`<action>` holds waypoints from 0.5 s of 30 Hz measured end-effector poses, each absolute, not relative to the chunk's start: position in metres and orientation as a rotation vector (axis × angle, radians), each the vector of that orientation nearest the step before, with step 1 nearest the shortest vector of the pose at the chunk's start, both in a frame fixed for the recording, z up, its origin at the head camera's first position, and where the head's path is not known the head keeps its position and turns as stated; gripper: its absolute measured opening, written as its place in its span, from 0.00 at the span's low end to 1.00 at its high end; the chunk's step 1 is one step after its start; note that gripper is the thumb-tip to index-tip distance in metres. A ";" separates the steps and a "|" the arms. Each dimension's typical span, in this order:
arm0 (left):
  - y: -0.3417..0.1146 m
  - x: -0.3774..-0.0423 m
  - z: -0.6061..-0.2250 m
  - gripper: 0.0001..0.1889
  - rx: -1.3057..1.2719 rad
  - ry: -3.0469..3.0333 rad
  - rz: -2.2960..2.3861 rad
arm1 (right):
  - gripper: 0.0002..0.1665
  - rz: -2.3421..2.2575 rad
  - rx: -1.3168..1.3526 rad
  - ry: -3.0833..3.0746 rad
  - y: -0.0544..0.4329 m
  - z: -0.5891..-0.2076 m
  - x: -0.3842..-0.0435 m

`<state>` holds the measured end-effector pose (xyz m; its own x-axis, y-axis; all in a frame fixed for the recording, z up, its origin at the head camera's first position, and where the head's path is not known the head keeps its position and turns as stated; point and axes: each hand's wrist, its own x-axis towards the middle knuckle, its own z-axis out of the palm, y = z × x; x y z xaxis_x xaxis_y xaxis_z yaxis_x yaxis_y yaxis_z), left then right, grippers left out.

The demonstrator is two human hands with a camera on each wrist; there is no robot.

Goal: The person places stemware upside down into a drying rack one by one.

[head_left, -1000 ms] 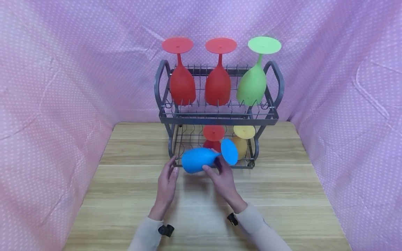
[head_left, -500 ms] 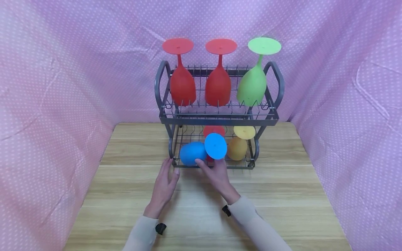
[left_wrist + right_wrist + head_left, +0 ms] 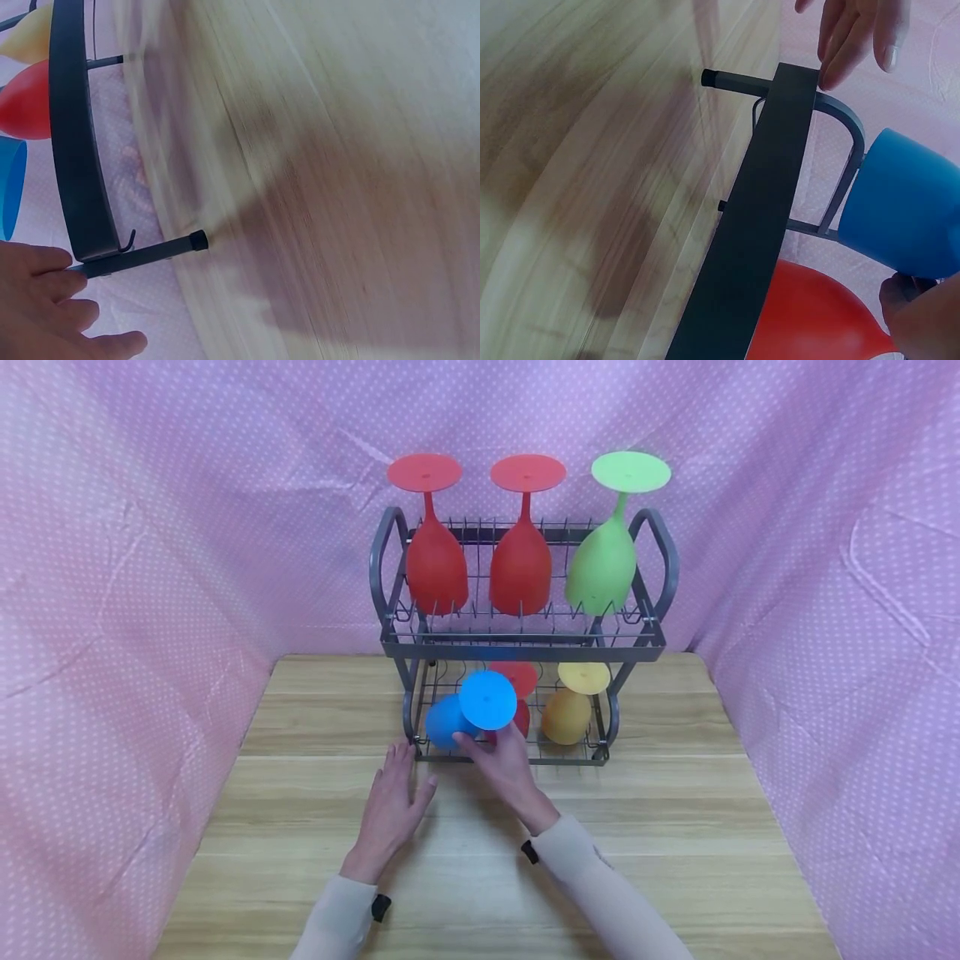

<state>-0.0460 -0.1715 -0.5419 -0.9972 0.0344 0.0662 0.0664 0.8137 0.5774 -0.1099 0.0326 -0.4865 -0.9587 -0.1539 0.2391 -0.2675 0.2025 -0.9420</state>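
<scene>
My right hand [image 3: 506, 768] grips a blue plastic wine glass [image 3: 487, 700] at the left of the lower tier of a dark two-tier dish rack [image 3: 522, 652]. Its foot tilts up toward the head camera, and its bowl [image 3: 896, 202] points down and left. Fingers behind the glass are hidden in the head view. My left hand [image 3: 390, 810] lies with fingers extended, fingertips at the rack's lower front left corner; the left wrist view shows those fingers [image 3: 56, 285] against the frame. Just right of the blue glass stands an upside-down red wine glass [image 3: 521, 681].
A yellow wine glass [image 3: 567, 717] stands inverted at the lower tier's right. Above, two red glasses [image 3: 437, 564] [image 3: 521, 564] and a green one [image 3: 602, 568] stand inverted. The rack is on a wooden table [image 3: 675, 843], with pink dotted cloth [image 3: 150, 568] around it.
The blue glass has gone from lying sideways before the rack to tilted foot-up inside the lower tier, moving left with my right hand. My left hand has flattened by the corner.
</scene>
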 end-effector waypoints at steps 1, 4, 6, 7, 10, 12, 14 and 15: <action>-0.171 -0.046 -0.542 0.41 -0.083 -2.948 -0.923 | 0.46 1.868 0.420 -2.372 0.032 -0.486 -0.111; -0.171 -0.047 -0.543 0.40 -0.087 -2.975 -0.875 | 0.45 1.817 0.424 -2.397 0.029 -0.486 -0.115; -0.171 -0.047 -0.543 0.40 -0.087 -2.990 -0.852 | 0.45 1.792 0.429 -2.413 0.026 -0.486 -0.118; -0.171 -0.047 -0.543 0.40 -0.089 -2.997 -0.842 | 0.45 1.783 0.431 -2.422 0.025 -0.486 -0.119; -0.171 -0.048 -0.543 0.40 -0.094 -3.008 -0.812 | 0.44 1.753 0.433 -2.459 0.022 -0.487 -0.122; -0.171 -0.048 -0.543 0.40 -0.096 -3.001 -0.803 | 0.45 1.744 0.435 -2.485 0.020 -0.487 -0.124; -0.171 -0.048 -0.544 0.40 -0.096 -2.997 -0.799 | 0.46 1.728 0.440 -2.508 0.018 -0.487 -0.125; -0.171 -0.048 -0.544 0.40 -0.096 -2.996 -0.795 | 0.46 1.722 0.441 -2.519 0.017 -0.487 -0.126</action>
<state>-0.0476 -0.1706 -0.5444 -0.9973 0.0495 0.0550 0.0703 0.8668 0.4937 -0.1259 0.0169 -0.4873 -0.9575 -0.2004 0.2076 -0.2662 0.3356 -0.9036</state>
